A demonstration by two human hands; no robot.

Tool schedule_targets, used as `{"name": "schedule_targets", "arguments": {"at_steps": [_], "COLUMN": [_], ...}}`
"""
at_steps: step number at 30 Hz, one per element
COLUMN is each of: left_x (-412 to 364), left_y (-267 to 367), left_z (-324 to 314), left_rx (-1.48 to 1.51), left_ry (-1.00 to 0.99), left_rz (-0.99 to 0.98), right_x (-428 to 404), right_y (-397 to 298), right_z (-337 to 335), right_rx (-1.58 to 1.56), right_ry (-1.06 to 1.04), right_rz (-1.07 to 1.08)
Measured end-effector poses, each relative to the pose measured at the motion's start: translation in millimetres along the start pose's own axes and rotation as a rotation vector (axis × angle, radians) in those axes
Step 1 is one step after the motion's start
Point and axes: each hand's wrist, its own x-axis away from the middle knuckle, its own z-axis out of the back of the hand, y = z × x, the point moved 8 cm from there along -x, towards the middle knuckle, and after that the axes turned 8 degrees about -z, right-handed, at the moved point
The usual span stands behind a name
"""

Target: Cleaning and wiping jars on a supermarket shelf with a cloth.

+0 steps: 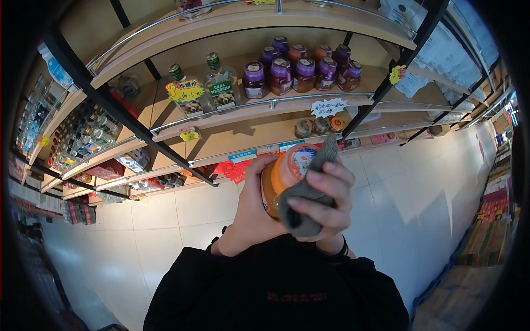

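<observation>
An orange-lidded glass jar (pixel 271 188) is held tilted in front of my chest. My left hand (pixel 252 211) wraps around its near left side, thumb along the glass. In my right hand (pixel 331 202) is a folded grey cloth (pixel 308 196), pressed against the right side of the jar and its lid. Part of the lid and the jar's right side are hidden by cloth and fingers. Beyond my hands, several jars with purple lids (pixel 305 74) and a few with orange lids (pixel 297 53) stand grouped on a wooden shelf.
Two green-capped glass bottles (pixel 221 89) stand left of the jars, with a yellow price tag (pixel 185 92) before them. A metal rail (pixel 272 103) edges the shelf. Small jars (pixel 321 125) sit one shelf lower. Black shelf posts rise at both sides; stacked cartons (pixel 482 244) stand at the right.
</observation>
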Motion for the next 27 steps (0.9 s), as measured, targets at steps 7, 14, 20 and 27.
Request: {"name": "schedule_targets", "arguments": {"at_steps": [7,14,20,27], "left_x": [-14,-8,-11,1], "left_y": [11,-1,-5,-20], "left_z": [0,-11,-14,-3], "left_rx": [-0.405,-0.539,-0.439,0.141], "left_ry": [-0.012,-0.123,-0.143,-0.130], "left_rz": [-0.197,-0.117,-0.139,-0.084], "right_x": [-14,-25,2,-2], "right_y": [18,20,86,64], "right_z": [8,-4,13,55], "right_rx": [-0.064,0.004,-0.298,-0.505], "right_ry": [-0.014,-0.262,-0.011,0.339], "right_rz": [-0.139,-0.124,-0.585,-0.477]}}
